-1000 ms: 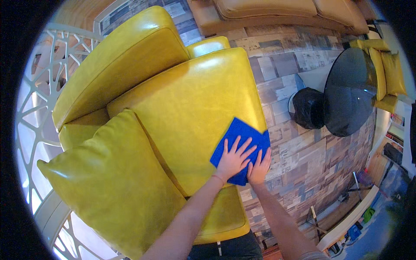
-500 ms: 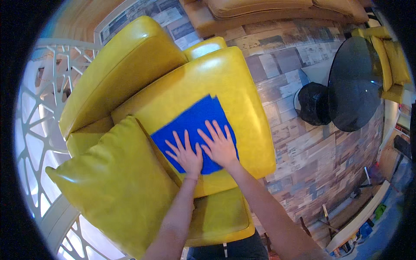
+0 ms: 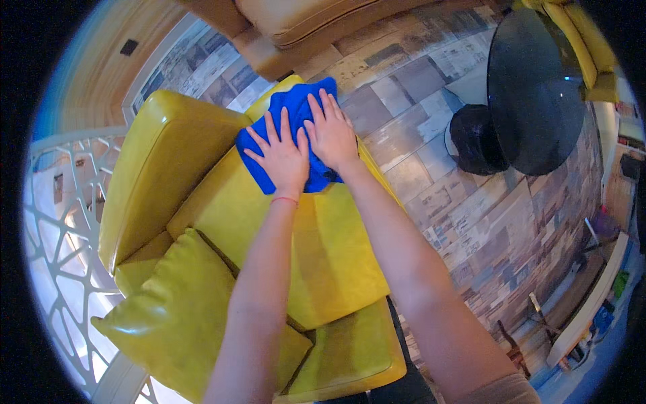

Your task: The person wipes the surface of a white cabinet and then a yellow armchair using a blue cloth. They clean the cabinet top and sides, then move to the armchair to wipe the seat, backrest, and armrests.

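A blue cloth (image 3: 259,172) lies rumpled over the far end of the yellow sofa seat (image 3: 323,256), and its far part reaches toward the far armrest (image 3: 272,97). My left hand (image 3: 286,161) rests flat on the cloth's left part, fingers spread. Beside it, my right hand (image 3: 333,138) presses on the cloth's right part with fingers stretched out and slightly apart. Neither hand is wrapped round the cloth. A yellow cushion (image 3: 175,316) leans on the near left of the seat, next to my left forearm.
The sofa's backrest (image 3: 165,175) stands on the left, with a white lattice screen (image 3: 64,269) behind it. A round dark glass table (image 3: 535,94) stands on the patterned floor (image 3: 471,236) at the right. A brown sofa (image 3: 303,20) is at the far side.
Both hands have moved forward, away from me, with the blue cloth under them. The cloth lay flat mid-seat before and is now rumpled at the far end.
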Tool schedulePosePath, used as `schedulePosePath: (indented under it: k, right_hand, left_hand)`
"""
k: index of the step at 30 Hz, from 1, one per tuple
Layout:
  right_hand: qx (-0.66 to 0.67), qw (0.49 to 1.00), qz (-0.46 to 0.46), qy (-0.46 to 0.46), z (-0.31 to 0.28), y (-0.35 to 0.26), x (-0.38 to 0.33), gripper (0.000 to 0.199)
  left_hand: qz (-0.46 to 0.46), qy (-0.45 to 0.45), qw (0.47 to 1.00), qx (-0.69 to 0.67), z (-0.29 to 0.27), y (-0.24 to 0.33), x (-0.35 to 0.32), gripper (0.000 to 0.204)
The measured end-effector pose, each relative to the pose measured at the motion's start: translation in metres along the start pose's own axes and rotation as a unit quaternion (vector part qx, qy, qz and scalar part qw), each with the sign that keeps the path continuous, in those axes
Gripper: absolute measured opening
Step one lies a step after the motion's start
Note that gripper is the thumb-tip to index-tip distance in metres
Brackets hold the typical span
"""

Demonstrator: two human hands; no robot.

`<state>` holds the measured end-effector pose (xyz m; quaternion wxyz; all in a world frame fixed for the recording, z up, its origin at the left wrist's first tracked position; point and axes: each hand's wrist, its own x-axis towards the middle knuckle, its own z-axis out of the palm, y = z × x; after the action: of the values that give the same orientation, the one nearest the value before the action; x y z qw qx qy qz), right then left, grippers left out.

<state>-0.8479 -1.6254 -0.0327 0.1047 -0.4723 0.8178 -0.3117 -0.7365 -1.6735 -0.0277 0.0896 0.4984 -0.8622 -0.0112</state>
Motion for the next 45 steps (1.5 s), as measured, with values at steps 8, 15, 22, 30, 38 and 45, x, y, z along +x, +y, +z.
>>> schedulePosePath:
  k: [8,15,22,30,38,45]
  right_hand:
    - [0.412,0.860,0.260,-0.153,-0.022,0.102,-0.110,0.063]
    - [0.413,0.790,0.422,-0.162,-0.079,0.157,-0.289,0.060]
    - [0.249,0.811,0.523,-0.083,-0.118,0.092,-0.391,0.056]
    - [-0.056,0.959,0.276,-0.009,-0.108,0.020,-0.297,0.073]
    - [0.057,0.976,0.212,-0.002,-0.092,0.045,-0.220,0.065]
    - [-0.022,0.988,0.093,-0.120,-0.130,0.034,-0.376,0.068]
  left_hand:
    - [0.056,-0.050,0.997,-0.028,-0.018,0.102,-0.073,0.060]
    - [0.193,-0.223,0.955,-0.034,-0.043,0.174,-0.209,0.051]
    - [0.249,-0.252,0.928,-0.120,-0.057,0.135,-0.334,0.051]
    - [0.168,-0.185,0.967,-0.044,-0.057,0.063,-0.241,0.070]
    - [0.114,-0.129,0.985,-0.008,-0.045,0.068,-0.191,0.065]
    - [0.178,-0.285,0.940,-0.052,-0.083,0.022,-0.354,0.067]
